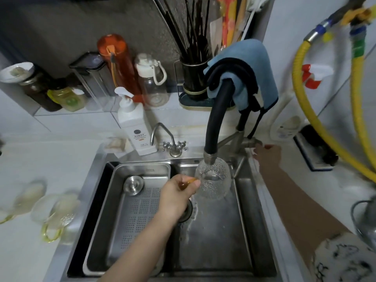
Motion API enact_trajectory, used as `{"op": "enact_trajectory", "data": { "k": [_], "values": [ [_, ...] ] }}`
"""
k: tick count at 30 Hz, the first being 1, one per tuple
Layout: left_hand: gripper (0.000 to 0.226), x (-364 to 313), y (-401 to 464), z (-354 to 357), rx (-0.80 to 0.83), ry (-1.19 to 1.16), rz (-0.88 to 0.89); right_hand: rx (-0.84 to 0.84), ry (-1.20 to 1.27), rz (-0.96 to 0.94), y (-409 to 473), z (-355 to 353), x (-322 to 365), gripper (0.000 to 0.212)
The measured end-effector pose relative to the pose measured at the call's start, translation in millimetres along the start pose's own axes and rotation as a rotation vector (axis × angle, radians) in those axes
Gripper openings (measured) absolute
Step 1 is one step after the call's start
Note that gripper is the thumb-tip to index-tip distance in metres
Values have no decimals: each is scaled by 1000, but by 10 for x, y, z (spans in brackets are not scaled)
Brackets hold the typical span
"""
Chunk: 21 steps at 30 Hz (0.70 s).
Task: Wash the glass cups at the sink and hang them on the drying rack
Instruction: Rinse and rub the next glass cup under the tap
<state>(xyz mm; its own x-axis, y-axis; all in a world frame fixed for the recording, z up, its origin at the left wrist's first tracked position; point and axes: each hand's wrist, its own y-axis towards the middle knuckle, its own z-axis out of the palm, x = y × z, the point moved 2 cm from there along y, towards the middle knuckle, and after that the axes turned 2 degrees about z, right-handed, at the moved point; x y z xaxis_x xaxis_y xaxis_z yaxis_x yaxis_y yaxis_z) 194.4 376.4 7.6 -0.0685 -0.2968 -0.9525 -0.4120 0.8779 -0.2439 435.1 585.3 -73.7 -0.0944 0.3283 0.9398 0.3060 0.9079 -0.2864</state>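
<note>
— What's nearest you?

— Your left hand [177,193] reaches over the sink [262,212], its fingers pinched round the amber handle [188,182] of a glass cup [213,180]. You hold the cup right under the black faucet spout [215,123], its mouth up against the nozzle, and water runs down to the basin floor beside the drain. A perforated steel tray [130,210] sits in the left half of the sink with a round steel stopper [133,185] lying in it.

— And your other hand?

— Your right hand [267,157] rests at the faucet's lever, behind the sink's right rim. The fingers are mostly hidden by the hand's back, so I cannot tell whether they grip it or only touch it.

— More cups?

— Several glass cups [50,206] with yellowish handles stand on the table [30,251] left of the sink, blurred.

— Further back?

— A white pump bottle [134,127] stands behind the sink, beside a small steel tap [173,143]. A blue cloth [248,68] drapes over the faucet's arch. Along the wall stand bottles, jars and a holder of dark chopsticks [193,78].
</note>
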Motion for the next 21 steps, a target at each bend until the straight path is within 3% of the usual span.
{"op": "enact_trajectory", "data": {
  "k": [2, 4, 7, 21],
  "values": [
    [9, 6, 1, 18, 11, -11, -2, -16, -51, 11, -48, 6, 88, 39],
    [9, 13, 10, 28, 8, -18, -4, 48, -188, -25, -113, 43, 181, 23],
    [9, 39, 44, 28, -2, -30, -9, 19, -317, -164, -56, 76, 169, 26],
    [8, 171, 105, -1, 4, -18, -24, -1, -245, -114, 140, 57, 31, 29]
  ]
}}
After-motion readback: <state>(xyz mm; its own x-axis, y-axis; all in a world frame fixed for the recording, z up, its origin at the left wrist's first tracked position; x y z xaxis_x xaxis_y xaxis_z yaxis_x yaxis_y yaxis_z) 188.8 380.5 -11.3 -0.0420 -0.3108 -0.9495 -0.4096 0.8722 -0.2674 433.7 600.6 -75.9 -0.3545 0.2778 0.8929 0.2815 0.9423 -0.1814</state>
